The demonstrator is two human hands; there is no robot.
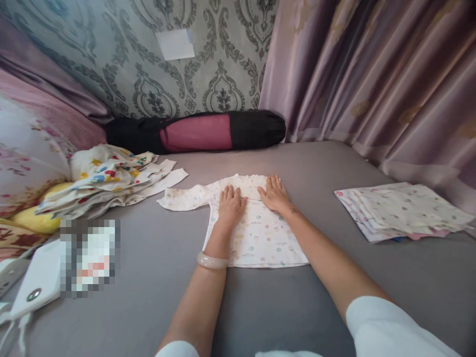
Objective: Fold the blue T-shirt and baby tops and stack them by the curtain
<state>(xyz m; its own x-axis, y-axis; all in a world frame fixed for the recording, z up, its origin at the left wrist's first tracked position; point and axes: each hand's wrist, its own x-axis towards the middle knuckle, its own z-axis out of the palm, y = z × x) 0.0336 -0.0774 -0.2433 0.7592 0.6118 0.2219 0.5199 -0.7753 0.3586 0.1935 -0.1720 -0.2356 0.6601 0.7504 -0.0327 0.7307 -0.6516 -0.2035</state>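
Note:
A small white long-sleeved shirt (260, 238) with a pastel print lies flat on the grey bed sheet (148, 277) in front of me. One sleeve stretches out to the left; the other lies folded across the upper chest. My left hand (231, 204) rests palm down on the upper left part of the shirt, fingers extended. Near the right shoulder, my right hand (275, 194) presses flat on the folded sleeve, its thumb spread away from the fingers. Neither hand grips the cloth.
To the right is a stack of folded clothes (409, 208). A loose pile of printed clothes (107, 178) lies at left, by a yellow pillow (37, 218). A white power bank (40, 277) with cables sits near left. A black and pink long bag (197, 131) lies along the wall.

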